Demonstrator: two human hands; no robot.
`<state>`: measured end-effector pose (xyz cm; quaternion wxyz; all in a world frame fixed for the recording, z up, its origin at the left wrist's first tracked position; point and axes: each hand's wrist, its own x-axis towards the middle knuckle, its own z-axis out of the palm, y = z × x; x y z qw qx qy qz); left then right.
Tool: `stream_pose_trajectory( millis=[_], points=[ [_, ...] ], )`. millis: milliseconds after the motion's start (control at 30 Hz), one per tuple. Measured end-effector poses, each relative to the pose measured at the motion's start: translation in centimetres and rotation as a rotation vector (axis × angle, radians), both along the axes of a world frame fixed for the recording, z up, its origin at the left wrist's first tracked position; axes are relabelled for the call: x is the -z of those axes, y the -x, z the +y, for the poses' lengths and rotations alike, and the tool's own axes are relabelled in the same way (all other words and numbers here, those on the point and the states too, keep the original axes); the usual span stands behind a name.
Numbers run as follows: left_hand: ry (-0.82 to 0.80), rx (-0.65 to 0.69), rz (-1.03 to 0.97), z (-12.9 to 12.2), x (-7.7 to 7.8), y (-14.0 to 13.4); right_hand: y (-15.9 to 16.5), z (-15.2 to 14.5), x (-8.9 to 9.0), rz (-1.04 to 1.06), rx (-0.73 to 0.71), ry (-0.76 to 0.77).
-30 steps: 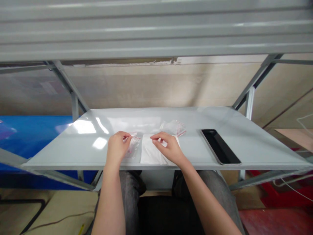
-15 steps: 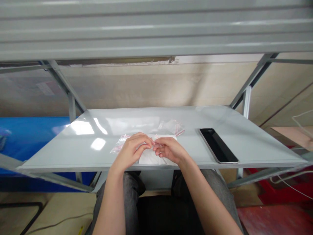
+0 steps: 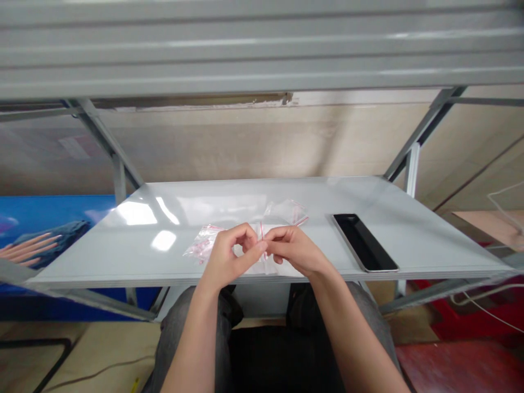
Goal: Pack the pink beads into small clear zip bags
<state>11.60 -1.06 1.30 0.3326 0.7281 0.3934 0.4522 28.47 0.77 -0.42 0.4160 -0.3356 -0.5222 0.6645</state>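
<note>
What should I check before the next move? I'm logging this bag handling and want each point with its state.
1. Both hands on the small zip bag: ok; left hand and right hand pinch its top.
2. Bag lifted off the white sheet: ok.
3. Bag mouth open: cannot tell.
4. Spare bags within reach: ok; pile at left, another behind.
5. Black tray apart from the hands: ok.

At frame centre a glossy grey table (image 3: pixel 368 188) with a smooth sheen bears crinkly clear plastic bags (image 3: pixel 203 246) with red strips, a white matt paper-like sheet (image 3: pixel 282 268) and a shiny black tray (image 3: pixel 364 242).
</note>
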Motion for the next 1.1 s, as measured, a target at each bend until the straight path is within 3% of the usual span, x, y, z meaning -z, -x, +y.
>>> stream_pose_trajectory(
  millis=[167, 233, 400, 500, 567, 700, 767, 1000, 1100],
  points=[
    [0.132, -0.089, -0.04, -0.3, 0.5, -1.9, -0.1, -0.5, -0.2, -0.146, 0.05, -0.232],
    [0.172, -0.067, -0.051, -0.3, 0.4, -1.8, -0.3, -0.6, -0.2, -0.169, 0.047, -0.278],
    [0.257, 0.114, -0.099, -0.7, -0.6, -0.8, -0.7, -0.6, -0.4, -0.084, -0.039, -0.177],
    [0.284, 0.127, -0.088, -0.8, -0.8, -0.5, -0.6, -0.7, -0.6, -0.084, -0.017, -0.137],
    [0.249, 0.055, -0.021, -0.8, -0.6, -0.5, -0.3, -0.9, -0.9, -0.173, 0.047, -0.227],
    [0.062, -0.195, 0.185, -0.8, 0.0, -1.0, 0.2, -1.8, -1.5, -0.448, 0.246, -0.573],
    [0.012, -0.25, 0.237, -1.0, -0.1, -1.3, 0.3, -2.3, -1.8, -0.566, 0.307, -0.689],
    [-0.056, -0.302, 0.285, -1.7, -0.6, -2.2, -0.3, -3.3, -2.8, -0.686, 0.323, -0.797],
    [-0.091, -0.371, 0.292, -1.6, -0.4, -2.5, -0.5, -3.4, -2.8, -0.68, 0.418, -0.817]
  ],
)
